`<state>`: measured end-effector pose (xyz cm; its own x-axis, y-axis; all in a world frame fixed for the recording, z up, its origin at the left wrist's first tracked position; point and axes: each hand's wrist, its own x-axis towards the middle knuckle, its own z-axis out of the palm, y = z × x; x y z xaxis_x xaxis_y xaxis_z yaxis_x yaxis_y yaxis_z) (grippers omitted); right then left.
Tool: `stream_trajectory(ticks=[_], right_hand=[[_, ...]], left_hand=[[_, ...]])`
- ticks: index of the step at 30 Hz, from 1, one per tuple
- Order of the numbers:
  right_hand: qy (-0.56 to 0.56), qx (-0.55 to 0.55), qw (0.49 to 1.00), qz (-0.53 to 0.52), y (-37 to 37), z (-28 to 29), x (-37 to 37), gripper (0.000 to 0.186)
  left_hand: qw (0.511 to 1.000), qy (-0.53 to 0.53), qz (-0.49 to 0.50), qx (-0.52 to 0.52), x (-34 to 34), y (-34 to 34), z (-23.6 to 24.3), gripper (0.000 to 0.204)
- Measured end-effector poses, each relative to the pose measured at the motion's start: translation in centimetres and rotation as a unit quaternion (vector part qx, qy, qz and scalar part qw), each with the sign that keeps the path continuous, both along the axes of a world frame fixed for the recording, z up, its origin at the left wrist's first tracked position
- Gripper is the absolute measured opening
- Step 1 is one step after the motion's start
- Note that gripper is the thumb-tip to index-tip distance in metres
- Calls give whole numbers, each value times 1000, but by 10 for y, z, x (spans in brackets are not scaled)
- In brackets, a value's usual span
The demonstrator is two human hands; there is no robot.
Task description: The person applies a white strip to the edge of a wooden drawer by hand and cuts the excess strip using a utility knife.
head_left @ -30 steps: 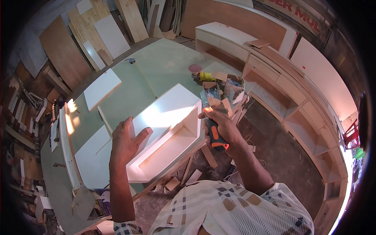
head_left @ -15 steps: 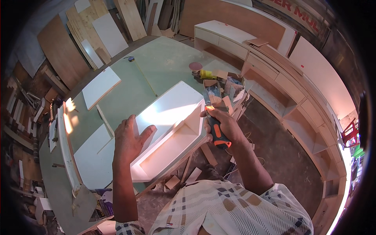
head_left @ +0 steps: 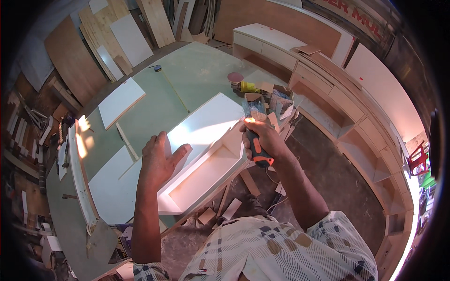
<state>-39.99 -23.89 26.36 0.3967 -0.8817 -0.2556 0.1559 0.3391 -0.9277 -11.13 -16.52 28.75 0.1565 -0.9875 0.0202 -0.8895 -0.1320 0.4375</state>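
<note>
An open white box [head_left: 206, 127], shaped like a shallow drawer or cabinet carcass, lies tilted in front of me at the near edge of the green worktop. My left hand [head_left: 158, 160] rests on its left end, thumb spread away from the fingers. At the box's right end, my right hand [head_left: 268, 136] is wrapped round a black and orange handle, which looks like a utility knife [head_left: 260, 154]. The tip of that knife is hidden by my fingers and a bright patch of light, close to the box's corner.
White panels [head_left: 123, 100] lie on the green worktop [head_left: 197, 63], with a tape measure [head_left: 157, 68] pulled out beyond the box. A yellow-green angle grinder [head_left: 248, 87] sits beside a cardboard box of bits [head_left: 281, 100]. Long wooden cabinets [head_left: 328, 93] stand to the right; offcuts [head_left: 231, 209] litter the floor.
My right hand has shifted a little up and away from me with the knife, along the box's end. My left hand stays on the box, nearly still.
</note>
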Motion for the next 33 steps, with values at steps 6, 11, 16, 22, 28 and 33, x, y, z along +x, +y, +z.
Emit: stream_trajectory(ticks=[6,11,16,22,28,33], right_hand=[[-37,7,999,-27,28,-4,27,29],[-42,7,998,42,75,-5,64,31],[-68,34,996,57,86,-4,75,33],[-74,26,994,80,78,-7,65,36],[-42,-22,996,77,86,-4,73,35],[-56,-27,998,-16,98,-12,98,31]], left_hand=[[993,-41,-24,-108,3,-4,-12,74],[989,-53,-26,-134,2,-3,-17,69],[992,-26,-12,-127,13,-1,-23,70],[998,37,-37,-38,94,34,8,61],[950,298,20,-89,127,80,-31,46],[956,276,-31,-98,132,76,-32,45]])
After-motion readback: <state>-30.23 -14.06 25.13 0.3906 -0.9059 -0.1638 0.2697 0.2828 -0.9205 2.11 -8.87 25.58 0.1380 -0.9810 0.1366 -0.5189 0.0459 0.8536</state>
